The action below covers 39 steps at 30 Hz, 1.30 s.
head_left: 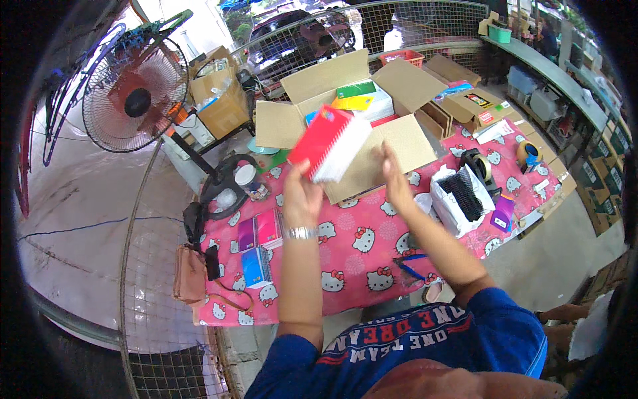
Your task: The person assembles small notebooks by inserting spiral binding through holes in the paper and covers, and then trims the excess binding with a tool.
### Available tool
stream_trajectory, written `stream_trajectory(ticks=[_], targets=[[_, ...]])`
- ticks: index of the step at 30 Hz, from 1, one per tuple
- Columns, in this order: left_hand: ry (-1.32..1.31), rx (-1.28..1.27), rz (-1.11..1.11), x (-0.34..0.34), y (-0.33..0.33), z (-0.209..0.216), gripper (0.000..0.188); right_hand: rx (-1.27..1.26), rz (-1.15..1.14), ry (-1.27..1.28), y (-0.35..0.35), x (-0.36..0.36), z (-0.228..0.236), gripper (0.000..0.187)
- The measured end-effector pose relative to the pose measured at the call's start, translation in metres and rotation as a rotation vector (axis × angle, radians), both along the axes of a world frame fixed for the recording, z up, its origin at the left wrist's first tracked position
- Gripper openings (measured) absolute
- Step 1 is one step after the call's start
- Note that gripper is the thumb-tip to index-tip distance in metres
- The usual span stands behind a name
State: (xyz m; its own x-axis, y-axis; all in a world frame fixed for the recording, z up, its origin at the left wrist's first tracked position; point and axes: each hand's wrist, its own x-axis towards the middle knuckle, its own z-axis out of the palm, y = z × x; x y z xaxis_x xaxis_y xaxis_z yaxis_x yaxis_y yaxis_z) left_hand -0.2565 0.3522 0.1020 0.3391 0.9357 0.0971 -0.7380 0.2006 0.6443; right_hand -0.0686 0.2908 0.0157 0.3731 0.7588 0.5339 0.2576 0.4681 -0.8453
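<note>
A thick stack of red-covered spiral notebooks is tilted in the air above the table, its white page edges facing right. My left hand is closed on the stack's lower left corner. To the right of it, apart from the notebooks, my right hand is raised with its fingers stretched out and holds nothing. Just beyond stands an open cardboard box, its flaps spread. Inside the box lie more notebooks with green and yellow covers, partly hidden by the red stack.
Small notebooks in purple, pink and blue lie at the table's left. A white bag of black binding coils and blue-handled pliers sit on the right. A standing fan is at the left, with a tan bag at the table edge.
</note>
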Motion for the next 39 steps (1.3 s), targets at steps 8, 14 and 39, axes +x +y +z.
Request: stream_trajectory(ticks=[8,14,39], targets=[[0.183,-0.243,0.043,-0.036,-0.131,-0.14,0.041,-0.576,0.432,0.952,-0.113,-0.085,-0.031,0.064],[0.077,-0.341,0.022,-0.036,-0.175,-0.186,0.036,-0.585,0.179,0.792,-0.148,-0.105,-0.079,0.054],[0.978,-0.253,-0.043,-0.044,-0.158,-0.247,0.052,-0.466,-0.281,-0.17,-0.122,0.055,-0.153,0.017]])
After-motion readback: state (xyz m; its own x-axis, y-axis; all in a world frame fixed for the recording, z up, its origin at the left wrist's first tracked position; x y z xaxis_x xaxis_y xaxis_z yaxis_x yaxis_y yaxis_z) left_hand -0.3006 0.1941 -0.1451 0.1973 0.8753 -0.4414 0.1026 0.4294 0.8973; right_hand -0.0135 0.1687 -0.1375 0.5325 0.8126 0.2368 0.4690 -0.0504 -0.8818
